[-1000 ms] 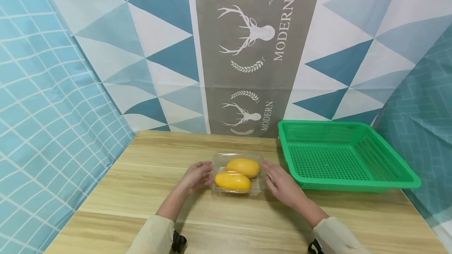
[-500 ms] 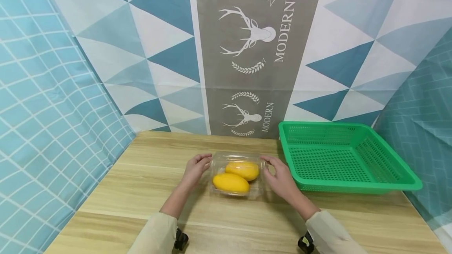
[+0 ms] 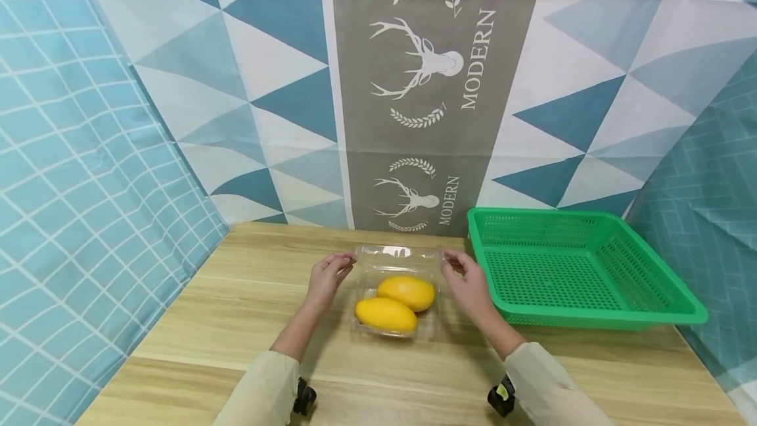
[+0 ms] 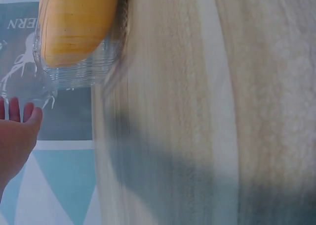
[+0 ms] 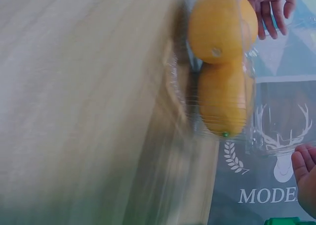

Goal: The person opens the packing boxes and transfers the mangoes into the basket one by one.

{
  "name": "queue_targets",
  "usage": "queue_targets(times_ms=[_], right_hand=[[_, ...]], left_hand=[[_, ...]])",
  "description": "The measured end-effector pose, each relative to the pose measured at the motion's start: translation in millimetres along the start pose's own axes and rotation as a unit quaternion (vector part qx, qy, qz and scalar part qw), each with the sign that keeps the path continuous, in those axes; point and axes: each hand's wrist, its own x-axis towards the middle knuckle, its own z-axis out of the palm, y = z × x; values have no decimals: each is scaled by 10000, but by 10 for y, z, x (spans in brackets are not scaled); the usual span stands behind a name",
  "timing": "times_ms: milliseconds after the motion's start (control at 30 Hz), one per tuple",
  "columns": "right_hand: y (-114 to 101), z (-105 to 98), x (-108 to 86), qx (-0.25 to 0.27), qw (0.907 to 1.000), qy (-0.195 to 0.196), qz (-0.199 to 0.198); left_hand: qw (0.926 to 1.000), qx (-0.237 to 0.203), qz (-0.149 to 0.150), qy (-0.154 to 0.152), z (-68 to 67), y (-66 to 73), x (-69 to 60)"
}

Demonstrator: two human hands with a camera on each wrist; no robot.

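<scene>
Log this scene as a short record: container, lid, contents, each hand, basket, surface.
Container: clear plastic, on the table
Lid: clear, raised open at the back
Contents: front yellow fruit, rear yellow fruit
Left hand: fingertips at lid's left corner
Right hand: fingertips at lid's right corner
Basket: green, perforated, right of container
Surface: wood-grain

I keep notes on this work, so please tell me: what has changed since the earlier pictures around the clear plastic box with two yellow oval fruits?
The box's clear plastic lid has swung up and away from the person. The left hand and right hand moved forward with it, fingertips at its side edges. The yellow oval fruits stayed inside the clear plastic box; the green perforated plastic basket stayed in place.
</scene>
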Motion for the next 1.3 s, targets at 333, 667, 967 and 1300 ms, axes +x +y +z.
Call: queue_targets(times_ms=[333, 667, 967, 1300], right_hand=[[-43, 47, 141, -33, 9985, 415, 364], [-25, 128, 243, 53, 9968, 677, 425], [18, 216, 275, -77, 9967, 674, 455], [33, 291, 326, 253, 9931, 958, 628]], left_hand=[[9996, 104, 266, 22, 17, -32, 73], [9991, 218, 305, 190, 53, -102, 168], [9983, 347, 273, 382, 63, -127, 226], [9975, 477, 263, 460, 62, -209, 296]])
